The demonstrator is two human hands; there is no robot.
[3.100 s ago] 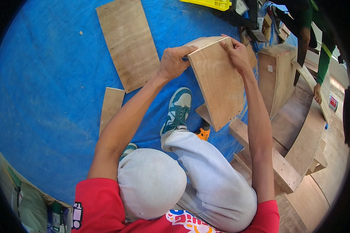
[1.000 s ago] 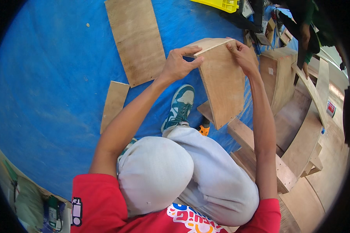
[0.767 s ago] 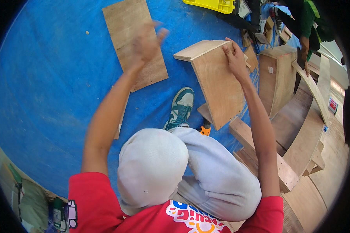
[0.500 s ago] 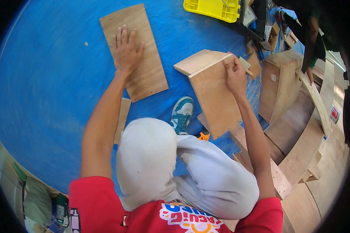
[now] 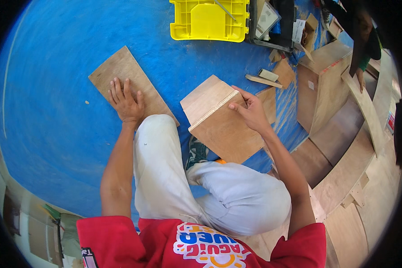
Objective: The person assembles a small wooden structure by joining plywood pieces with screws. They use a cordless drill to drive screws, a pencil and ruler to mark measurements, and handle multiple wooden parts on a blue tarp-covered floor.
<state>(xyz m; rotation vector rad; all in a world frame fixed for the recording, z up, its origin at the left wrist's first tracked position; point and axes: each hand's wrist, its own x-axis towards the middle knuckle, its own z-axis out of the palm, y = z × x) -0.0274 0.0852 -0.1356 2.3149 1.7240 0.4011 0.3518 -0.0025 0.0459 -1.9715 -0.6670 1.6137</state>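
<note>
since the left hand (image 5: 126,100) was taken off the joined boards (image 5: 221,120), it's laid flat, fingers spread, on the far-left plywood strip (image 5: 129,85); boards held by right hand (image 5: 251,111) only.

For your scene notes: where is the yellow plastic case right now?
The yellow plastic case lies open at the top of the head view, on the blue floor.

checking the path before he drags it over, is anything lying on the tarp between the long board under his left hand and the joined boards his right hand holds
Nothing loose shows there. Between the long plywood board under the left hand and the joined boards held by the right hand lies only bare blue tarp, though his own raised knee sits close at the board's near end.
</note>
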